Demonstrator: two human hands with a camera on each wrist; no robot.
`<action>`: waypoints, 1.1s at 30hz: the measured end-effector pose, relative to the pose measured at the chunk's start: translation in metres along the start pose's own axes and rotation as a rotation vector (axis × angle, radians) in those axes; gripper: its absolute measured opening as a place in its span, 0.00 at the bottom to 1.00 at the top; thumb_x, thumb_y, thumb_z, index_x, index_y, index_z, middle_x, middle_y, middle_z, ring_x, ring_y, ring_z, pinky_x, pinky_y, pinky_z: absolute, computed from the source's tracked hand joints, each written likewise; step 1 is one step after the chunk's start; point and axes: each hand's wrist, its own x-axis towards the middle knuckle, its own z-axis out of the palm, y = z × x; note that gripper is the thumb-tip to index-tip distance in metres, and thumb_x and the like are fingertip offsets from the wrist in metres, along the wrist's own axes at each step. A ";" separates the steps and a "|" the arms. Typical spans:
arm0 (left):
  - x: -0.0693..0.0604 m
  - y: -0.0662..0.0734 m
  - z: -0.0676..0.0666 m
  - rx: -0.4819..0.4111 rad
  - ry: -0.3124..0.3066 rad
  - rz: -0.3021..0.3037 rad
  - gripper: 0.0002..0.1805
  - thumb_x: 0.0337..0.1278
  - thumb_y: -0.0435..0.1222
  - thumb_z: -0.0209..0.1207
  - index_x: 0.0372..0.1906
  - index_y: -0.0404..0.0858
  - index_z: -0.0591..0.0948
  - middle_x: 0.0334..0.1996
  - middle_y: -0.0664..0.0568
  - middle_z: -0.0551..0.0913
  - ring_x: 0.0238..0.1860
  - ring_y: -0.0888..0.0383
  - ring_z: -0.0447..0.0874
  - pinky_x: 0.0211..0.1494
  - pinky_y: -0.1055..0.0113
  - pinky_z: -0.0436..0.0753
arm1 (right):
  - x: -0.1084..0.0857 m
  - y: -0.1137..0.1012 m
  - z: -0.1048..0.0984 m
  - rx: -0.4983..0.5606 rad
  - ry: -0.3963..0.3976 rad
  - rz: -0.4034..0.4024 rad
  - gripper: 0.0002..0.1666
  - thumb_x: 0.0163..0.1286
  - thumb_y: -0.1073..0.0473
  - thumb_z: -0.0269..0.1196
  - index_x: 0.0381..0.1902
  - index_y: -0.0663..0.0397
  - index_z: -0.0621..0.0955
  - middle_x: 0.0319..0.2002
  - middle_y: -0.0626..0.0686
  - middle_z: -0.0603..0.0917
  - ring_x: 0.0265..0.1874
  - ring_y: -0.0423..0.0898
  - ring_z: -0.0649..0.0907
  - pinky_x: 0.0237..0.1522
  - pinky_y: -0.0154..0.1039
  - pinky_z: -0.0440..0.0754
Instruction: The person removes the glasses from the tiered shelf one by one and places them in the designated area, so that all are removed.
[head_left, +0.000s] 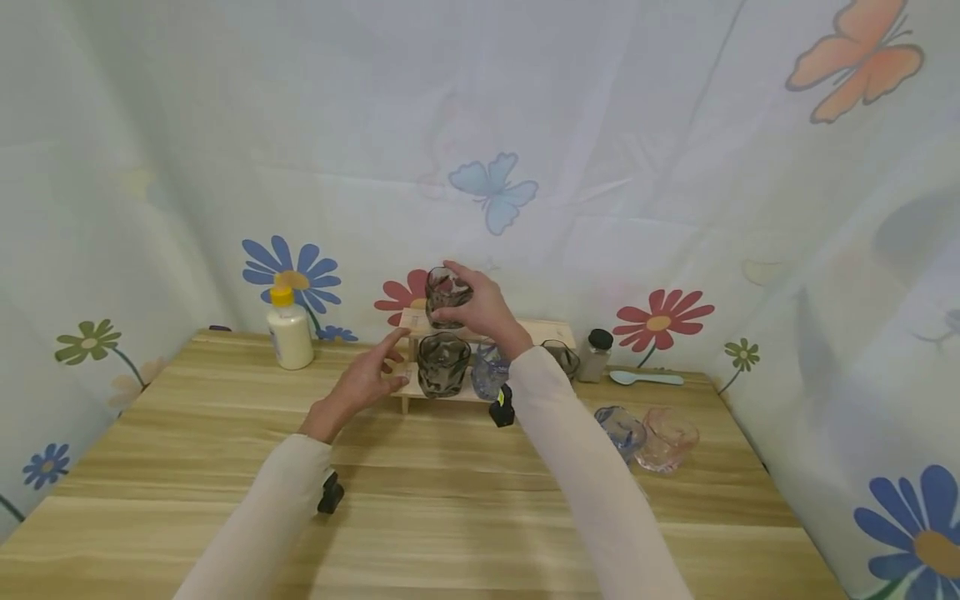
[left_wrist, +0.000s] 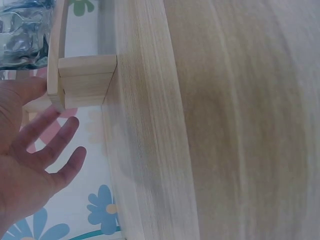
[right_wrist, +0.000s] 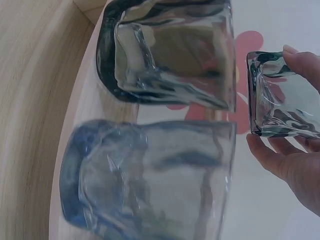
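Head view: a white bottle with a yellow cap stands upright at the far left of the wooden table. To its right, the left hand is at the left end of a two-tier wooden shelf. Its fingers are spread and relaxed, not clenched; the left wrist view shows the thumb at the edge of the lower board.

A dark glass sits on the lower tier, on the near side of the held glass. The right hand grips this held glass, also dark, between thumb and fingers at the left part of the upper tier. Whether its base touches the board cannot be determined.

Just right of the lower dark glass is a bluish glass, partly covered by the right forearm. The right sleeve crosses the near side of the shelf and obstructs a second dark glass at the right end.

Beyond the shelf, a jar with a black lid stands upright. A blue glass is nearer on the table. A light-blue spoon lies farther back, and a pink glass is immediately right of the blue glass.
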 end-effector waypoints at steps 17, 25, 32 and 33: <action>0.000 -0.001 0.001 -0.002 0.005 0.014 0.45 0.61 0.33 0.65 0.78 0.50 0.55 0.57 0.35 0.80 0.54 0.35 0.81 0.51 0.43 0.83 | -0.032 0.015 -0.032 0.035 0.038 0.010 0.50 0.62 0.53 0.73 0.78 0.39 0.61 0.72 0.58 0.69 0.71 0.56 0.69 0.64 0.57 0.74; 0.000 0.000 0.000 -0.001 0.010 0.014 0.45 0.61 0.33 0.65 0.78 0.50 0.54 0.57 0.35 0.80 0.54 0.35 0.82 0.51 0.42 0.82 | -0.047 0.028 -0.048 0.003 0.045 0.021 0.52 0.61 0.52 0.74 0.78 0.38 0.61 0.72 0.59 0.69 0.72 0.56 0.68 0.65 0.58 0.73; 0.001 -0.001 0.001 0.004 0.003 0.012 0.45 0.62 0.33 0.65 0.78 0.51 0.54 0.57 0.35 0.80 0.54 0.35 0.82 0.50 0.43 0.83 | -0.060 0.040 -0.062 -0.022 0.050 0.040 0.53 0.60 0.53 0.74 0.79 0.40 0.60 0.72 0.60 0.68 0.72 0.57 0.68 0.66 0.60 0.71; 0.002 -0.001 0.000 0.006 0.004 0.013 0.45 0.62 0.33 0.65 0.78 0.51 0.54 0.57 0.35 0.80 0.54 0.35 0.82 0.50 0.43 0.83 | -0.061 0.041 -0.065 -0.025 0.052 0.040 0.53 0.61 0.53 0.74 0.79 0.40 0.60 0.72 0.61 0.68 0.72 0.58 0.68 0.66 0.61 0.71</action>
